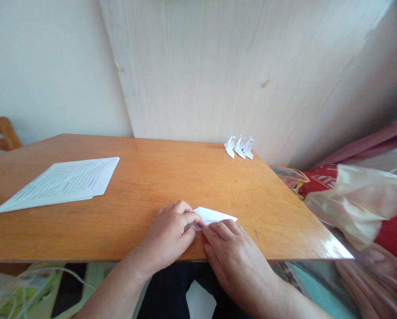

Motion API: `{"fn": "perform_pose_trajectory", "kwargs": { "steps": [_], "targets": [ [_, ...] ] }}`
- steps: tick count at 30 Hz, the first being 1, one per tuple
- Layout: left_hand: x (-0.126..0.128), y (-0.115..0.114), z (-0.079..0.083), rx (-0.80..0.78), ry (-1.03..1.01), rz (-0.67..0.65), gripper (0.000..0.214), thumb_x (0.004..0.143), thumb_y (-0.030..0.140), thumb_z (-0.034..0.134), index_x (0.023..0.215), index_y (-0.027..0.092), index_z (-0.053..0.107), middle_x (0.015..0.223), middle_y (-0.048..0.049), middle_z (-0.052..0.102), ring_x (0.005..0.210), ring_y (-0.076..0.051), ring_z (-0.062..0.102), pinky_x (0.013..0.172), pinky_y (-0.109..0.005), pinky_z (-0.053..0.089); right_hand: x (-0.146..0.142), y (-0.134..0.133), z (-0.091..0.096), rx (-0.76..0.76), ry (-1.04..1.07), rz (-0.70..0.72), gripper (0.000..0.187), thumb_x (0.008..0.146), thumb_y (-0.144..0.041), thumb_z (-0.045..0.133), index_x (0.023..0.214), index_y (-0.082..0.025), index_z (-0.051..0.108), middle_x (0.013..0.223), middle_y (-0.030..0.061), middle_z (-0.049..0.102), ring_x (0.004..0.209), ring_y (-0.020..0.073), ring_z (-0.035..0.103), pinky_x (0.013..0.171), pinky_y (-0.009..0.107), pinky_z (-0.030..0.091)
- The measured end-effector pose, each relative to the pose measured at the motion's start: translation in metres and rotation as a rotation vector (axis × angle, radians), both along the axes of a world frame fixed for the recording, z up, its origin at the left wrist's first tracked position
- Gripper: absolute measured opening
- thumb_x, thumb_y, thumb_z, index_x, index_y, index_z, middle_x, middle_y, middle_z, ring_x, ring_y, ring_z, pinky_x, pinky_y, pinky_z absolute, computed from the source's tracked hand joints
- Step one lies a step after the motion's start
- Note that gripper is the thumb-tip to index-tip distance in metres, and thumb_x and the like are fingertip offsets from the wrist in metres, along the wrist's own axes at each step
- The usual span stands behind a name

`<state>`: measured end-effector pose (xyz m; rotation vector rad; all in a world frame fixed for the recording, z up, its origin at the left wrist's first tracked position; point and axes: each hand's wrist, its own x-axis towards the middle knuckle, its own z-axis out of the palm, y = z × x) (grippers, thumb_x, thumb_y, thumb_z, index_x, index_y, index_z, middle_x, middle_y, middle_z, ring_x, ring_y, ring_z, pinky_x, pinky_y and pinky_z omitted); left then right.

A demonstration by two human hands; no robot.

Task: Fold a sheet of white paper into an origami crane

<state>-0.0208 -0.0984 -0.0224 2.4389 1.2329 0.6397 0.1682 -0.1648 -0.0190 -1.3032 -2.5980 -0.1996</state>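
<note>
A small white sheet of folded paper (215, 215) lies on the table close to its front edge, its pointed end toward the right. My left hand (174, 228) is closed on the paper's left part, thumb and forefinger pinching there. From the right, my right hand (231, 248) presses on the paper's near side with its fingers together. The fingertips of both hands meet near the paper's middle and hide part of its lower edge.
The wooden table (158, 177) reaches back to a pale board. A stack of printed sheets (68, 181) lies at the left. Several folded paper pieces (239, 147) stand at the far right corner. Bags (361, 195) crowd the right side; a chair (2, 133) stands far left.
</note>
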Motion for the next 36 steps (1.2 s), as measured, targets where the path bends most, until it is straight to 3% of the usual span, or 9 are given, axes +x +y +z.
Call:
{"fn": "perform_pose_trajectory", "kwargs": {
  "steps": [6,12,17,22,27,31,36],
  "targets": [
    [0.001,0.000,0.005,-0.024,0.008,0.003,0.023,0.090,0.017,0.056,0.097,0.033,0.073,0.103,0.0010,0.063,0.099,-0.020,0.059,0.090,-0.036,0.044,-0.004,-0.004,-0.009,0.030,0.080,-0.124,0.027,0.093,-0.020,0.059,0.120,-0.017,0.063,0.104,0.0094,0.065,0.094,0.0272,0.056,0.084,0.045,0.050],
    [0.001,0.000,0.005,-0.055,-0.001,0.016,0.023,0.089,0.018,0.057,0.100,0.031,0.072,0.105,-0.0005,0.064,0.099,-0.021,0.060,0.089,-0.037,0.045,-0.006,-0.004,-0.003,0.013,0.108,-0.126,0.018,0.091,-0.022,0.064,0.109,-0.019,0.065,0.102,0.0079,0.065,0.095,0.0273,0.057,0.086,0.045,0.050],
    [0.001,0.002,0.001,-0.024,-0.006,0.024,0.025,0.088,0.016,0.056,0.099,0.032,0.072,0.103,0.0007,0.064,0.098,-0.021,0.059,0.089,-0.037,0.045,-0.009,0.001,0.002,0.066,-0.002,-0.100,0.010,0.092,-0.023,0.060,0.098,-0.018,0.067,0.091,0.0073,0.065,0.088,0.0269,0.058,0.082,0.046,0.049],
    [0.001,0.002,0.000,-0.021,0.014,0.028,0.023,0.088,0.018,0.057,0.098,0.032,0.072,0.103,-0.0006,0.063,0.098,-0.022,0.059,0.088,-0.038,0.045,-0.005,0.003,0.004,0.064,0.016,-0.043,0.015,0.095,-0.023,0.057,0.106,-0.019,0.066,0.095,0.0079,0.066,0.089,0.0249,0.059,0.081,0.041,0.048],
    [0.001,0.002,-0.001,-0.024,-0.009,0.021,0.023,0.088,0.019,0.056,0.099,0.031,0.072,0.103,-0.0008,0.064,0.097,-0.022,0.059,0.088,-0.038,0.046,-0.008,0.000,0.006,0.007,0.027,-0.106,0.018,0.093,-0.027,0.062,0.108,-0.019,0.065,0.095,0.0071,0.066,0.088,0.0250,0.059,0.080,0.041,0.049],
    [-0.003,0.003,0.002,-0.098,-0.070,0.006,0.021,0.089,0.019,0.054,0.098,0.028,0.071,0.106,-0.0020,0.065,0.102,-0.022,0.060,0.089,-0.037,0.047,-0.013,0.002,0.008,0.027,-0.024,-0.104,0.017,0.091,-0.030,0.064,0.104,-0.019,0.066,0.095,0.0081,0.066,0.090,0.0270,0.059,0.082,0.045,0.049],
    [-0.016,0.004,0.007,-0.219,-0.204,0.019,0.021,0.088,0.014,0.046,0.094,0.024,0.063,0.103,-0.0011,0.066,0.101,-0.019,0.061,0.093,-0.034,0.048,-0.012,0.005,0.011,-0.021,-0.002,-0.076,0.010,0.093,-0.027,0.060,0.094,-0.020,0.066,0.091,0.0071,0.064,0.086,0.0256,0.059,0.077,0.041,0.049]
  ]
}}
